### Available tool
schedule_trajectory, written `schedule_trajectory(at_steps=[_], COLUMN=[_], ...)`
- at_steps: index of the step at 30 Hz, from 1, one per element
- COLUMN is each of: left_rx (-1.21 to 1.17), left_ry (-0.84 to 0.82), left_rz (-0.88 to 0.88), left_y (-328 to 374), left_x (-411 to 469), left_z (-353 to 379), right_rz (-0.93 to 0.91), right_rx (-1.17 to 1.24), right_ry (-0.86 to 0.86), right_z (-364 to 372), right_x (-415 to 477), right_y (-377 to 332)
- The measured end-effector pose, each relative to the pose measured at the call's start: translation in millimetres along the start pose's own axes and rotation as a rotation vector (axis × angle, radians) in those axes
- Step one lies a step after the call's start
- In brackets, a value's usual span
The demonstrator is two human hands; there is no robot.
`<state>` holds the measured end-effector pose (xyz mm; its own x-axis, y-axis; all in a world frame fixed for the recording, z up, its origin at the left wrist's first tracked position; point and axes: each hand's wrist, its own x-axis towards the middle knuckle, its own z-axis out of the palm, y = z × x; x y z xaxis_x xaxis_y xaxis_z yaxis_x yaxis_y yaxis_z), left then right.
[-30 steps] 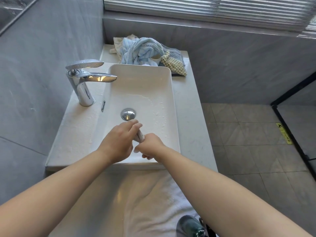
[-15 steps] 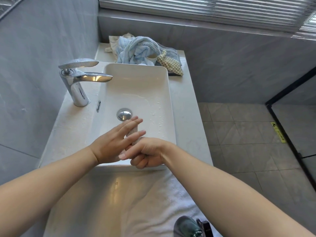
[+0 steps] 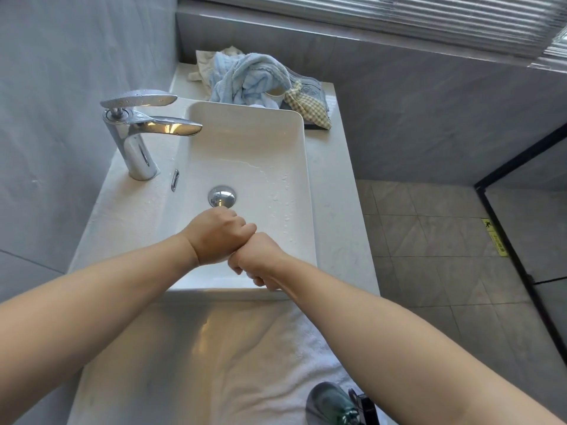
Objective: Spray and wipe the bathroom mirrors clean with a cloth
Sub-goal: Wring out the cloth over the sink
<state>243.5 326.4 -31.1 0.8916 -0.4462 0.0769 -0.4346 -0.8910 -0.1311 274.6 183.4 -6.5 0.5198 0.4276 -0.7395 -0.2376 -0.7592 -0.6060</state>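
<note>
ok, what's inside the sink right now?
Drain plug, water drops, and the left hand and right hand, fisted together over the near end. Whatever they squeeze is hidden inside the fists.

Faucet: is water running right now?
No: nothing falls from the spout of the faucet, and the basin under it holds only scattered droplets.

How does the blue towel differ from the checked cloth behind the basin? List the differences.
Colour: the blue towel is pale blue; the checked cloth is yellow-and-white gingham. Size: the blue towel makes the bigger heap; the checked cloth is a small bunch. Place: the blue towel lies behind the middle of the basin, the checked cloth at its far right corner. Both lie crumpled and untouched.
</note>
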Motion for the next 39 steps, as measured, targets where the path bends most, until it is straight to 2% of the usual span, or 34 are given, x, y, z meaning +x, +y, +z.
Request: schedule_trajectory(at_steps=[2, 4, 7, 12, 18, 20, 23, 26, 29, 31, 34, 39], left_rx=[0.006, 0.023, -0.054, -0.559, -1.209, -1.317, -1.337, -1.317, -1.509, -1.597, -1.530, -1.466], left_ry=[-0.114, -0.310, -0.447, -0.470, -0.439, -0.428, -0.421, -0.314, -0.079, 0.078, 0.202, 0.436], left_rz=[-0.123, -0.262, -0.460, -0.755, -1.005, -1.028, -0.947, -0.980, -1.157, -1.252, -1.296, -1.360], left_y=[10, 21, 34, 45, 50, 52, 50, 45, 34, 31, 38, 59], left_x=[8, 16, 21, 17, 6, 3, 0, -3, -13, -18, -20, -25], left_z=[-3, -13, -13, -3, 3, 0, -5, -11, -15, -18, -27, -64], right_rz=[-0.036, -0.101, -0.175, -0.317, -0.451, -0.471, -0.454, -0.345, -0.274, -0.315, -0.416, -0.462], right_rx=[-0.166, -0.323, -0.556, -0.923, -1.157, -1.161, -1.122, -0.986, -0.791, -0.695, -0.608, -0.448], right_ry=[0.084, 0.158, 0.248, 0.280, 0.251, 0.247, 0.263, 0.263, 0.259, 0.301, 0.337, 0.160], right_z=[-4, -8, -11, -15, -21, -22, -24, -25, -28, -31, -33, -39], right_x=[2, 6, 9, 12, 15, 16, 16, 15, 14, 13, 6, -26], right_y=[2, 6, 10, 16, 16, 17, 19, 20, 24, 28, 31, 28])
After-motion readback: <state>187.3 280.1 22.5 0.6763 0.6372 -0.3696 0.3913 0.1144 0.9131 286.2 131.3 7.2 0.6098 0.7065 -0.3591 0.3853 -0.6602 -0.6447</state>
